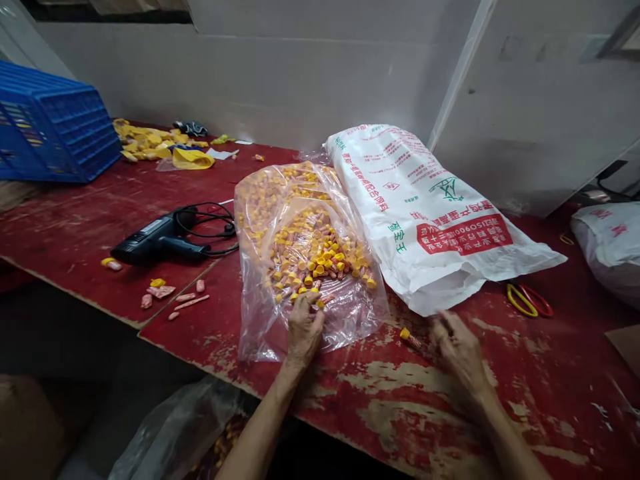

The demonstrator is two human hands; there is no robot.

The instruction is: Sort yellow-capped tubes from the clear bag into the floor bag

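Note:
A clear plastic bag (350, 327) lies on the table, full of small pink-and-white tubes with yellow caps (333, 257). At its mouth, my left hand (304, 330) has its fingers closed around a yellow-capped tube among the others. My right hand (457, 350) is to the right, over the bare tabletop and smeared by motion. Close to its fingertips is another yellow-capped tube (406, 334), partly blurred; whether the fingers touch it I cannot tell. Behind that hand lies a white woven sack (400, 180) with red and green print.
A black heat gun (155, 239) with a coiled cord lies left, near loose tubes (159, 291). A blue crate (75, 133) and yellow scraps (150, 141) are farther back. Scissors (529, 300) with yellow and red handles lie right. The red table's (200, 347) front edge runs below.

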